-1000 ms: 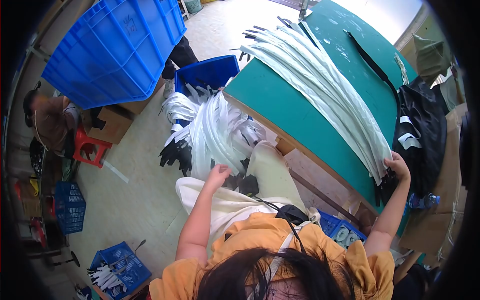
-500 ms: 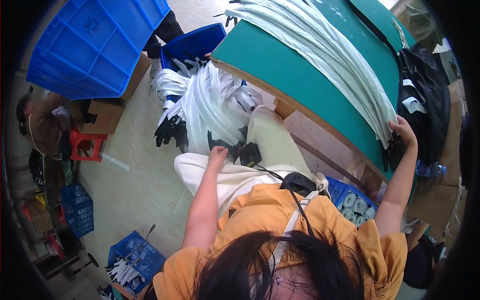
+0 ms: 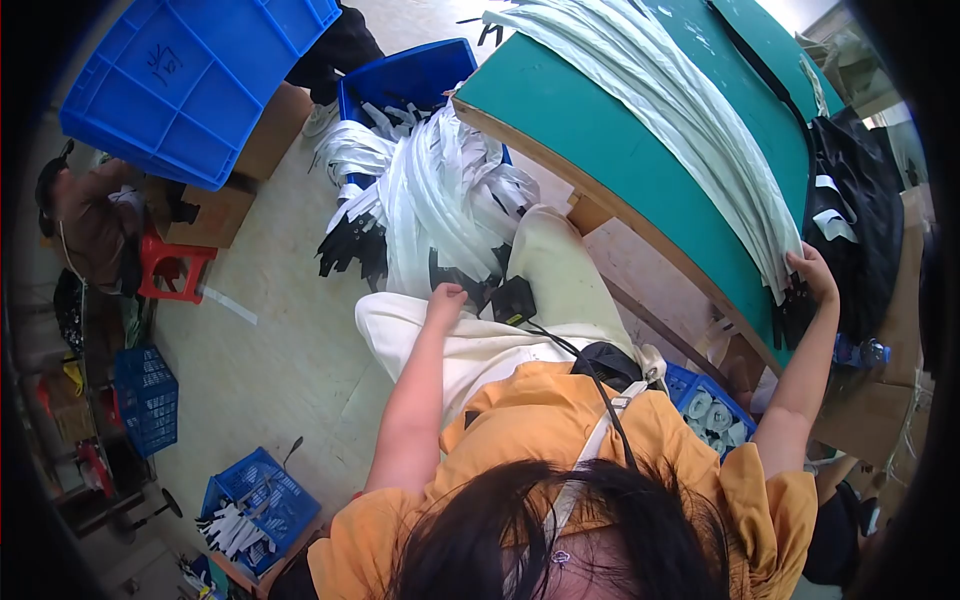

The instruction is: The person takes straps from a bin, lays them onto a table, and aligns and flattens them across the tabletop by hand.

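Long white strips (image 3: 690, 110) lie in a curved bundle across the green table (image 3: 600, 150), with black ends near its right edge. My right hand (image 3: 815, 272) is closed on the near end of this bundle. Above my lap, beside the left knee, my left hand (image 3: 447, 299) is curled closed; what it holds, if anything, is too small to tell. Just beyond it, a heap of white strips with black ends (image 3: 430, 190) spills out of a blue bin (image 3: 420, 75). A small black box (image 3: 513, 300) with a cable rests on my lap.
A large blue crate (image 3: 190, 90) stands at the upper left. A co-worker (image 3: 95, 220) sits by a red stool (image 3: 175, 265). Blue baskets (image 3: 147, 400) stand on the floor. Black fabric (image 3: 855, 210) and a plastic bottle (image 3: 862, 352) are at the right.
The view has shifted, so the table and heap appear higher than a second ago. My right hand keeps its hold on the bundle's end. My left hand has stayed over the lap, its fingers now more closed.
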{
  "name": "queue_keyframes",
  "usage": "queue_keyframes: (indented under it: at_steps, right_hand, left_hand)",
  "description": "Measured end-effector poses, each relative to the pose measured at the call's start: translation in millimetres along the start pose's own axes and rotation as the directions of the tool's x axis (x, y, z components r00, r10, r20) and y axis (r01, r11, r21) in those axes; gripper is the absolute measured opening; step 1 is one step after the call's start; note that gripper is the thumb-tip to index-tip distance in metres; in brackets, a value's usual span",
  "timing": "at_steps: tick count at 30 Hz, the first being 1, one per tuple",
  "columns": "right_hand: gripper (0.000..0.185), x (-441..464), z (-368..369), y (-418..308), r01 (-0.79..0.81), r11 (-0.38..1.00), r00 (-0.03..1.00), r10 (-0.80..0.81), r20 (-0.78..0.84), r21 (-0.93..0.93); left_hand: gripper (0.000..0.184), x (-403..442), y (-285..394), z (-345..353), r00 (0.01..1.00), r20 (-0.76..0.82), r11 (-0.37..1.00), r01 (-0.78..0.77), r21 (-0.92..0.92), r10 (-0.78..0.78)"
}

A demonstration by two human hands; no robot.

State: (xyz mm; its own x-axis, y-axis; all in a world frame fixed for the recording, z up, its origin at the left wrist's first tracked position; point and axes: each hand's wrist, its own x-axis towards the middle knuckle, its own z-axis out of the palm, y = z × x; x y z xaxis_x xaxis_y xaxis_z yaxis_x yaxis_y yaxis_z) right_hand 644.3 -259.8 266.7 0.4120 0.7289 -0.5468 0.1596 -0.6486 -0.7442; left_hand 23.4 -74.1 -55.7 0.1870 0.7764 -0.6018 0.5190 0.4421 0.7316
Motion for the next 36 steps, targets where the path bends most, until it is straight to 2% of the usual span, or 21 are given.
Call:
queue_keyframes:
  at_steps: [1, 2, 4, 7, 10, 13, 15, 16, 19, 20, 23, 26, 29, 32, 35, 36]
  right_hand:
    - [0.033, -1, 1, -2, -0.009, 1.0, 1.0, 0.009, -0.001, -0.004]
    - [0.033, 0, 1, -1, -0.013, 1.0, 1.0, 0.013, -0.005, -0.004]
    - [0.033, 2, 0, 2, -0.023, 1.0, 1.0, 0.023, -0.015, -0.002]
    - [0.033, 0, 5, -3, -0.026, 1.0, 0.999, 0.026, -0.039, -0.014]
    - [0.033, -1, 7, -4, -0.034, 0.999, 0.999, 0.033, -0.024, -0.024]
    - [0.032, 2, 4, 2, -0.022, 1.0, 0.999, 0.022, -0.04, -0.009]
    - [0.033, 3, 0, 4, -0.012, 1.0, 1.0, 0.012, -0.028, -0.006]
    - [0.033, 4, 0, 5, -0.007, 1.0, 1.0, 0.007, -0.02, -0.004]
    - [0.032, 3, 2, 4, 0.002, 1.0, 1.0, -0.002, -0.004, -0.007]
    - [0.032, 3, 4, 2, 0.004, 1.0, 1.0, -0.005, -0.016, -0.008]
    - [0.032, -1, 8, 2, 0.009, 1.0, 0.999, -0.009, -0.042, -0.007]
    - [0.032, 0, 6, 1, 0.011, 1.0, 1.0, -0.012, -0.026, -0.007]
    - [0.032, 2, 3, 4, 0.012, 1.0, 1.0, -0.012, -0.007, 0.005]
    - [0.032, 1, 5, 3, 0.019, 1.0, 1.0, -0.019, -0.005, 0.008]
    - [0.032, 0, 6, 2, 0.031, 1.0, 0.999, -0.031, -0.013, -0.002]
    - [0.032, 0, 5, 2, 0.035, 0.999, 0.999, -0.035, -0.01, -0.007]
  left_hand:
    - [0.039, -3, 6, -1, 0.999, 0.036, 1.0, 0.001, 0.019, -0.002]
    - [0.046, -9, 11, 0, 0.979, 0.202, 0.998, -0.017, -0.06, 0.029]
    - [0.061, -38, 49, 3, 0.855, 0.504, 0.976, -0.013, -0.218, 0.124]
    - [0.084, -72, 96, 14, 0.868, 0.488, 0.977, -0.172, 0.124, 0.091]
    - [0.092, -68, 83, 33, 0.905, 0.344, 0.924, -0.328, 0.195, 0.249]
    - [0.074, -68, 89, 30, 0.897, 0.345, 0.933, -0.337, 0.125, 0.277]
    - [0.068, -69, 102, 19, 0.874, 0.428, 0.952, -0.113, -0.286, 0.232]
    - [0.064, -71, 110, 12, 0.854, 0.47, 0.885, 0.026, -0.465, 0.222]
    - [0.065, -84, 144, -5, 0.785, 0.582, 0.916, 0.045, -0.398, 0.214]
    - [0.066, -91, 155, -8, 0.784, 0.574, 0.929, -0.011, -0.37, 0.237]
    - [0.063, -99, 169, -15, 0.711, 0.627, 0.896, -0.007, -0.445, 0.317]
    - [0.059, -112, 187, -18, 0.67, 0.669, 0.874, 0.061, -0.482, 0.322]
    - [0.058, -122, 194, -13, 0.654, 0.691, 0.861, 0.118, -0.496, 0.308]
    - [0.059, -130, 201, -8, 0.667, 0.697, 0.89, 0.11, -0.443, 0.264]
    - [0.059, -135, 204, -5, 0.649, 0.697, 0.876, 0.097, -0.473, 0.305]
    - [0.059, -138, 205, -2, 0.681, 0.659, 0.879, 0.046, -0.474, 0.319]
